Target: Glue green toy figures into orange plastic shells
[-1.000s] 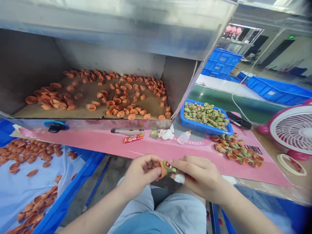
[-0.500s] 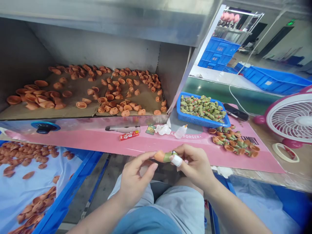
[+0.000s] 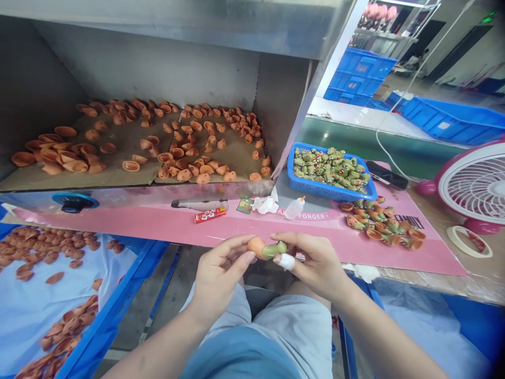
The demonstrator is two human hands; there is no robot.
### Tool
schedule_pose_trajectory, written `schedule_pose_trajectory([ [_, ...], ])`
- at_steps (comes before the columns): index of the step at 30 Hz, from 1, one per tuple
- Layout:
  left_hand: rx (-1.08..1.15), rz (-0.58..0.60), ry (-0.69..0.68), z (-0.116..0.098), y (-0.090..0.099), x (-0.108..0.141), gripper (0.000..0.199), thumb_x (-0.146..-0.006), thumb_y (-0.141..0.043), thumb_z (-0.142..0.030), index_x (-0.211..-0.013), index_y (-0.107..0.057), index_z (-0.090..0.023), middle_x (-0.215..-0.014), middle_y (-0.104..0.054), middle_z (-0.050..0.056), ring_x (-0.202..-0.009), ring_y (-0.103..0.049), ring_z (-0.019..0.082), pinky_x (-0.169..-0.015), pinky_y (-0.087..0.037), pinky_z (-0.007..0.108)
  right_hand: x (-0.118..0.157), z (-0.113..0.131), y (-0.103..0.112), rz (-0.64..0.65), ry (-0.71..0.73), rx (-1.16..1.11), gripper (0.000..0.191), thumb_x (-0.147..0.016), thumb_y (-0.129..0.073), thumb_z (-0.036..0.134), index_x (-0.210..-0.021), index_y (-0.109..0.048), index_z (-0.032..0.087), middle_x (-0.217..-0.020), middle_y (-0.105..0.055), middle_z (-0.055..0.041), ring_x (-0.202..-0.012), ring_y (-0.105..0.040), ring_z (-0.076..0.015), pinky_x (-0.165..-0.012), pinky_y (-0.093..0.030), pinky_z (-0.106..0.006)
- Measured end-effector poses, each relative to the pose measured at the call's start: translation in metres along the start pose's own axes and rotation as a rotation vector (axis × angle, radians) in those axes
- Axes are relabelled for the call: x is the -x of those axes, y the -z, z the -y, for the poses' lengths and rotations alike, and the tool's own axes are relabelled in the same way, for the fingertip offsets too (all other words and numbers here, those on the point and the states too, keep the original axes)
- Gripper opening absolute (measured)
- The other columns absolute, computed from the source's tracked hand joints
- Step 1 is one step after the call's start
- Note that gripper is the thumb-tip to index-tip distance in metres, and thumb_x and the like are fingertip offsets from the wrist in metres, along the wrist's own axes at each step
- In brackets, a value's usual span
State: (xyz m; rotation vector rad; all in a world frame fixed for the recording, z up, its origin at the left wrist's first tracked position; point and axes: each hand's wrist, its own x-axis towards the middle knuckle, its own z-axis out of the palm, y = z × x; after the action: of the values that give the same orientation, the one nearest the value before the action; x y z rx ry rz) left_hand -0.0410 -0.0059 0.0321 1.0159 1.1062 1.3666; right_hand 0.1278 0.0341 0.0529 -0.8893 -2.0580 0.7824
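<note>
Between my two hands, above my lap, is a small figurine with an orange cup-like part [image 3: 256, 246] joined to a green body part [image 3: 273, 250]. My left hand [image 3: 224, 268] pinches the orange end between thumb and fingers. With thumb and forefinger, my right hand [image 3: 310, 260] grips the green end; white tape [image 3: 286, 261] wraps its thumb. Whether the two parts are fixed together I cannot tell. Nearby on the pink mat [image 3: 244, 231] stand a small glue bottle [image 3: 294, 208], a crumpled tissue [image 3: 264, 204] and a red box [image 3: 210, 215].
A metal heating cabinet [image 3: 165, 192] holds many orange cups. A blue basket [image 3: 331, 195] contains green pieces; joined figurines [image 3: 390, 227] lie beside it. At right are a fan [image 3: 477, 181] and a tape roll [image 3: 469, 242]. A blue crate [image 3: 118, 305] with more cups is lower left.
The figurine has turned slightly in my fingers, showing more of its green part. My right fingers have shifted a little on the green end. The view has moved slightly.
</note>
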Motion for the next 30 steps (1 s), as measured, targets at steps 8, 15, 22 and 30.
schedule_pose_trajectory([
  [8,-0.018,0.065,0.080,-0.003,-0.004,0.001,0.034,-0.068,-0.061,-0.014,-0.101,-0.054,-0.017,-0.089,-0.064,0.003,-0.079,-0.059,0.013,-0.072,-0.049,0.021,-0.001,0.002,-0.001,-0.015,-0.126,-0.068,0.011,-0.073,-0.060,0.024,-0.076,-0.056,0.014,-0.062,-0.056,0.0017,-0.050,-0.044,-0.0066,-0.047,-0.035,-0.016],
  [15,0.011,0.049,0.145,0.000,-0.003,0.000,0.034,-0.068,-0.062,-0.018,-0.100,-0.054,-0.016,-0.085,-0.063,0.004,-0.078,-0.058,0.015,-0.067,-0.050,0.024,0.000,0.003,-0.005,-0.020,-0.166,-0.077,0.016,-0.073,-0.059,0.028,-0.073,-0.056,0.013,-0.055,-0.052,0.0018,-0.047,-0.041,-0.0067,-0.044,-0.033,-0.017],
  [22,0.053,0.065,0.199,0.002,-0.002,-0.002,0.033,-0.067,-0.064,-0.018,-0.098,-0.054,-0.016,-0.083,-0.062,0.003,-0.076,-0.057,0.014,-0.064,-0.051,0.023,0.002,0.000,-0.009,-0.046,-0.175,-0.076,0.017,-0.073,-0.059,0.031,-0.072,-0.054,0.014,-0.054,-0.048,0.0030,-0.046,-0.039,-0.0064,-0.044,-0.033,-0.016],
  [30,-0.071,0.080,0.176,0.003,-0.003,-0.002,0.033,-0.068,-0.062,-0.017,-0.099,-0.054,-0.017,-0.084,-0.062,0.003,-0.076,-0.057,0.013,-0.068,-0.048,0.021,0.011,-0.004,-0.014,-0.075,-0.169,-0.060,0.015,-0.075,-0.058,0.028,-0.074,-0.054,0.014,-0.055,-0.049,0.0032,-0.046,-0.040,-0.0062,-0.044,-0.034,-0.016],
])
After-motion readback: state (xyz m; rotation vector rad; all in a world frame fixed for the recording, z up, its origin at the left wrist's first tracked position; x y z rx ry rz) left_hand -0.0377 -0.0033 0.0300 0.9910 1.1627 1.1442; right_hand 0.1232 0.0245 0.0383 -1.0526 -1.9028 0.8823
